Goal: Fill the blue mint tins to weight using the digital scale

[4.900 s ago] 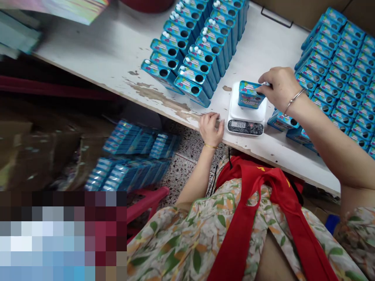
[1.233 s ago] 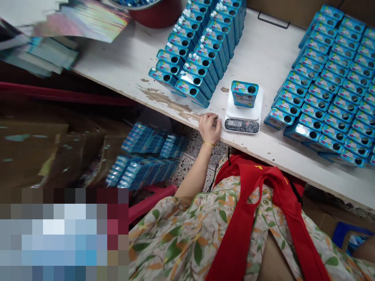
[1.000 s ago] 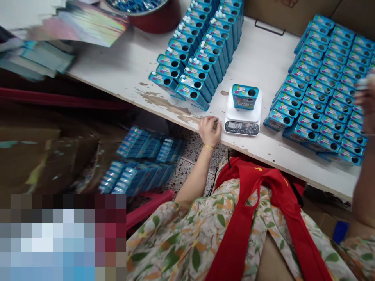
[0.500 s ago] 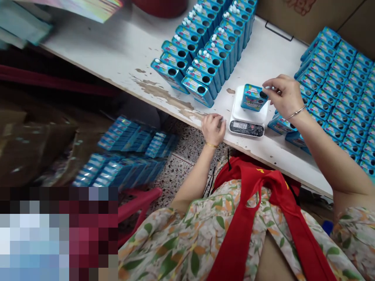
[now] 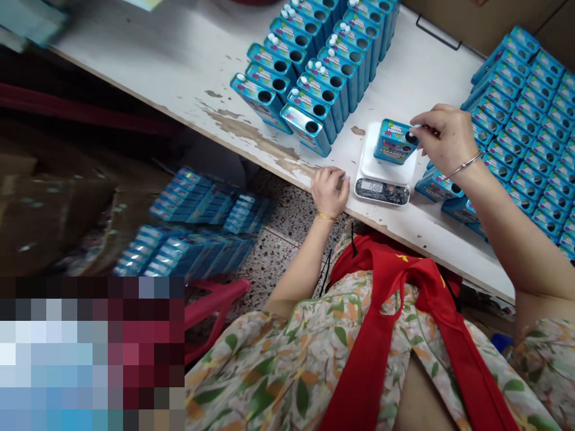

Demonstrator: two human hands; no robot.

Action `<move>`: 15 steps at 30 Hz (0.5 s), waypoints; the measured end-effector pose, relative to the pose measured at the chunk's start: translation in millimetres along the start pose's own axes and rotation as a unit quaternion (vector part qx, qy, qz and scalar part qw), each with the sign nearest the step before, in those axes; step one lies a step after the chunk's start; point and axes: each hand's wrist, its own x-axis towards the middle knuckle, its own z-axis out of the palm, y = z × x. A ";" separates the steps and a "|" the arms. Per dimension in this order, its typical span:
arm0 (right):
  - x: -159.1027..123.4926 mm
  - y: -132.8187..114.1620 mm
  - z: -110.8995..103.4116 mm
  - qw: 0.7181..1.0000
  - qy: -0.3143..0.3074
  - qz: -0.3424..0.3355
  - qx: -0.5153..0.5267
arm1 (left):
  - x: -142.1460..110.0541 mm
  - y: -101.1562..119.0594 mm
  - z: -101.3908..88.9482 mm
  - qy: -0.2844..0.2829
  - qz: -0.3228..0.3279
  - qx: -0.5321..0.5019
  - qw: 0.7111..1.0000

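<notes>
A blue tin (image 5: 395, 143) labelled "Caramelo" stands upright on a small white digital scale (image 5: 366, 164), whose display reads roughly 150. My right hand (image 5: 447, 134) pinches a small white candy (image 5: 412, 133) at the round dark hole in the tin's top. At the table's front edge, left of the scale, rests my left hand (image 5: 330, 188); its fingers are curled closed and their inside is hidden. Two rows of blue tins (image 5: 309, 129) with open holes stand beyond it, several with loose white candies (image 5: 318, 66) on top.
A dense block of blue tins (image 5: 516, 143) fills the table's right side, by a cardboard box (image 5: 494, 24). Low at left are more stacked blue tins (image 5: 179, 257) near brown cardboard (image 5: 54, 221). A pink stool (image 5: 220, 299) stands below the table (image 5: 179, 102).
The scale's reading has risen slightly, from about 148 to about 150. My right fingertips stay at the tin's hole. The whole view has shifted a little; my left hand keeps its place.
</notes>
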 end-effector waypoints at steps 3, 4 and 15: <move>0.6 -1.8 -2.2 1.000 0.015 0.012 0.006 | 0.4 1.0 -0.8 0.002 0.000 -0.001 1.000; 0.6 -2.2 -3.2 1.000 0.022 0.015 0.009 | 0.5 1.3 -1.1 0.001 -0.002 -0.003 1.000; -7.4 6.7 -6.3 0.998 0.044 0.016 0.036 | 0.1 2.1 -2.1 -0.012 -0.017 -0.004 1.000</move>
